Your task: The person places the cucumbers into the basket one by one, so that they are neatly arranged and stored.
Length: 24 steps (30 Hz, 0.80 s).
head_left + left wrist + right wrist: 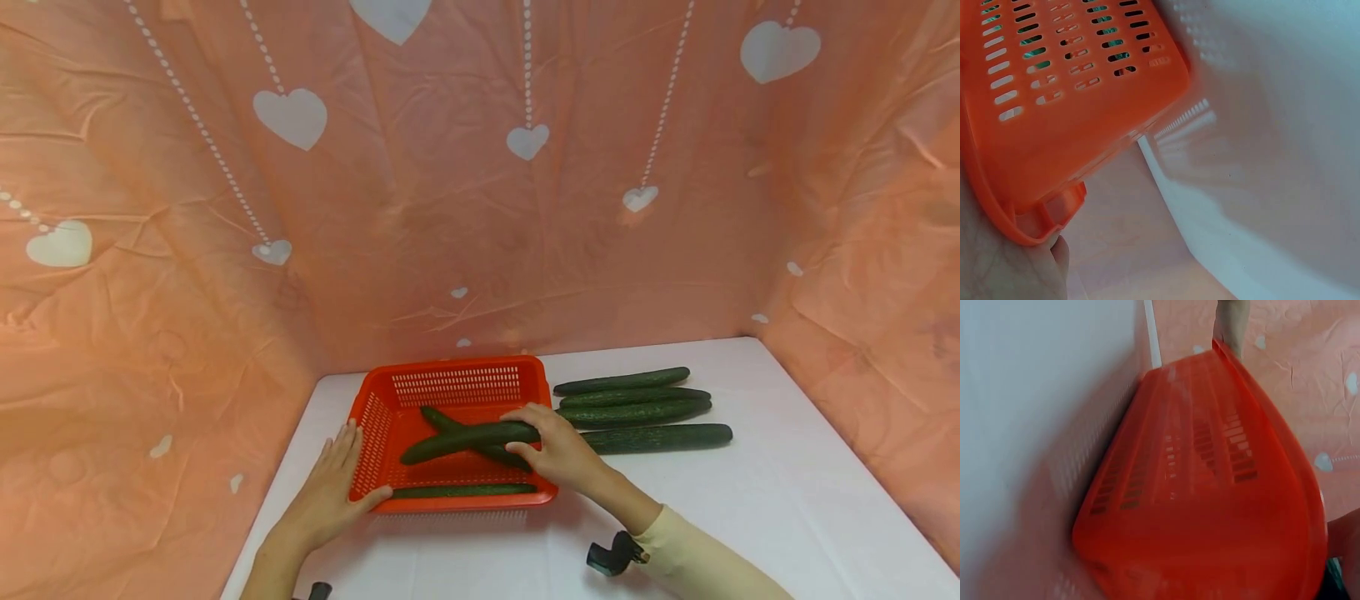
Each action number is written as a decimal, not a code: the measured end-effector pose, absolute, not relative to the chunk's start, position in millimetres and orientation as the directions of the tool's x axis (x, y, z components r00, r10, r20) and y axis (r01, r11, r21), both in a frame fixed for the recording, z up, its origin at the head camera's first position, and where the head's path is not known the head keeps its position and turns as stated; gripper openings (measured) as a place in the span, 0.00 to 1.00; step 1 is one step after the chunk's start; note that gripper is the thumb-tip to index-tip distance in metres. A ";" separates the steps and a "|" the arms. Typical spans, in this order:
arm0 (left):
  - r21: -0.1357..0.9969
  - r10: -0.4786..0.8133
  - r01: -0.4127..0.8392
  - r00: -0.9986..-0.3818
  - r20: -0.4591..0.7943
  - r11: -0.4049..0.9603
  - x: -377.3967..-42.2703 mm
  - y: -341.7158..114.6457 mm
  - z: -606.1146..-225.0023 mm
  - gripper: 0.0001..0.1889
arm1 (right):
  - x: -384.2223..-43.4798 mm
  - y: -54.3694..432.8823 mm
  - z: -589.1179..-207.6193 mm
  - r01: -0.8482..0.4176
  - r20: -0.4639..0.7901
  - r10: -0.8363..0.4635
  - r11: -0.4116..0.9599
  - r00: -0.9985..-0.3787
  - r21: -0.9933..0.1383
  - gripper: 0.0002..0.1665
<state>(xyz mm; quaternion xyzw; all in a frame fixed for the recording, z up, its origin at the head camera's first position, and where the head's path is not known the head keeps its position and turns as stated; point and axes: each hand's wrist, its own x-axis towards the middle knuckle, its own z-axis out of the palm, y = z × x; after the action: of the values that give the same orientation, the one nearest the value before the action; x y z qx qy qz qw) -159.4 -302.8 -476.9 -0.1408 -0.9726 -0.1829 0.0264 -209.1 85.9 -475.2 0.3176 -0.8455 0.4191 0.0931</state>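
Note:
A red plastic basket (pixel 459 364) with slotted walls stands on the white table. My right hand (pixel 561 450) grips a dark green cucumber (pixel 461 438) near its right end, over the basket's right side. Beneath it a second cucumber (pixel 441 419) slants across the basket floor. Along the front wall lies a third cucumber (pixel 465 491), partly hidden by the rim. My left hand (pixel 324 493) rests at the basket's front left corner, fingers straight along the left side and thumb on the front rim. The left wrist view shows this hand against the rim (pixel 988 200).
Several cucumbers (pixel 637 412) lie side by side on the table (pixel 780 483), right of the basket. An orange sheet with white hearts (pixel 585 275) encloses the back and sides. A black wrist device (pixel 617 554) sits by the right sleeve.

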 end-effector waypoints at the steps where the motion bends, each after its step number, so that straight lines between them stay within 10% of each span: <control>1: 0.350 0.265 0.286 -0.958 0.106 0.892 -159.5 -302.7 -476.8 0.58 | -208.9 82.1 -475.2 -0.606 0.411 -0.460 0.453 -0.787 -0.654 0.22; 24: 0.404 0.267 0.278 -0.960 0.083 0.872 -159.8 -302.1 -475.5 0.58 | -206.0 34.2 -482.0 -0.515 0.226 -0.533 0.490 -0.815 -0.703 0.20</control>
<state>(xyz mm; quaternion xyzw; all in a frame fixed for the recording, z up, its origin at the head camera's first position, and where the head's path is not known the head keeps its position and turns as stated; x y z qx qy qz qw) -159.8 -302.1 -475.5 -0.1409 -0.9673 -0.2105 0.0121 -206.0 34.2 -482.0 0.3038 -0.8630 0.4036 -0.0113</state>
